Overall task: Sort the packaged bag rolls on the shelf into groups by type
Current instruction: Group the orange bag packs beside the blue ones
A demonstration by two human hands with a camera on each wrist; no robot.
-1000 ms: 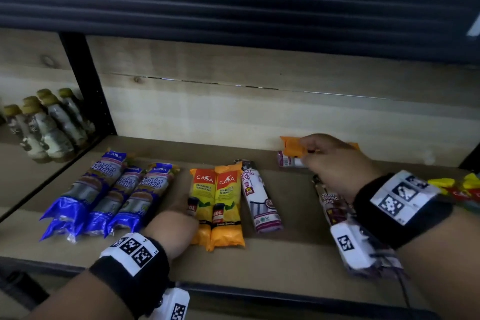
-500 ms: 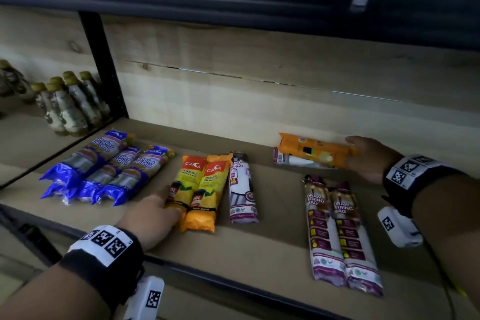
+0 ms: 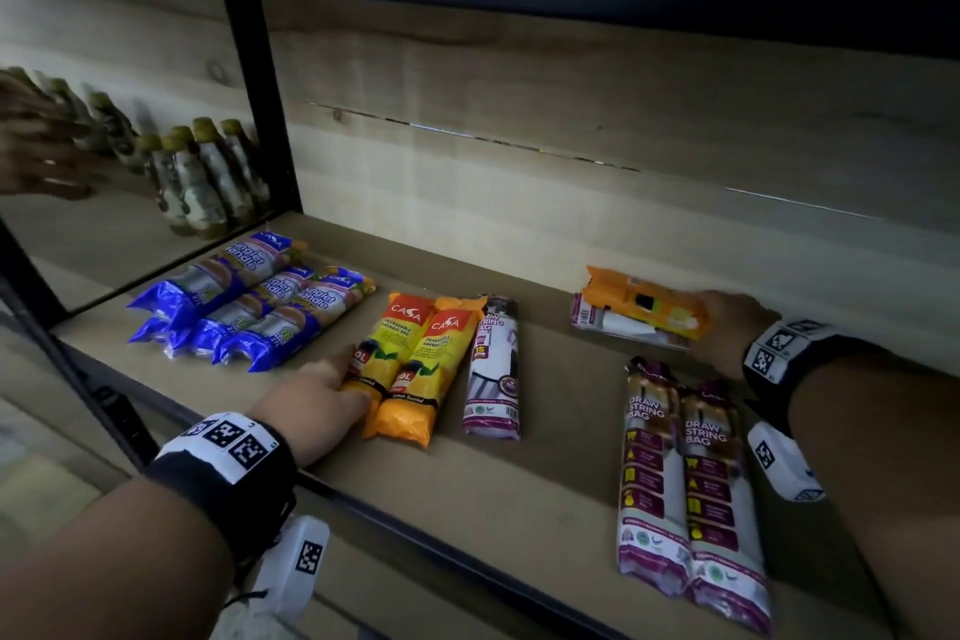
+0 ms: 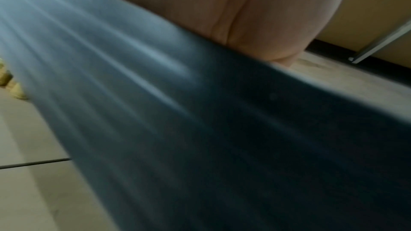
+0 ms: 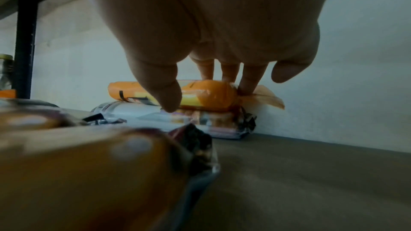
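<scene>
Three blue rolls (image 3: 249, 307) lie grouped at the shelf's left. Beside them are two orange-yellow CASA rolls (image 3: 415, 364), then one white-purple drawstring roll (image 3: 493, 369). My left hand (image 3: 353, 379) rests on the shelf, its fingers touching the lower end of the left CASA roll; the left wrist view shows only my palm (image 4: 222, 6). At the back right an orange roll (image 3: 644, 307) (image 5: 211, 94) lies across a white roll (image 3: 618, 327) (image 5: 144, 113). My right hand (image 3: 711, 322) grips the orange roll's right end, thumb (image 5: 164, 94) in front. Two purple drawstring rolls (image 3: 691, 483) lie at the front right.
A black post (image 3: 265, 109) divides off the left compartment, where several bottles (image 3: 208, 177) stand and another person's hand (image 3: 36, 146) reaches in. The shelf's black front edge (image 3: 415, 530) runs under my left wrist. A dark shelf hangs close overhead.
My right hand has moved from the orange roll's left end to its right end, uncovering the two purple rolls. My left hand stays at the CASA roll. Another hand has appeared at the bottles.
</scene>
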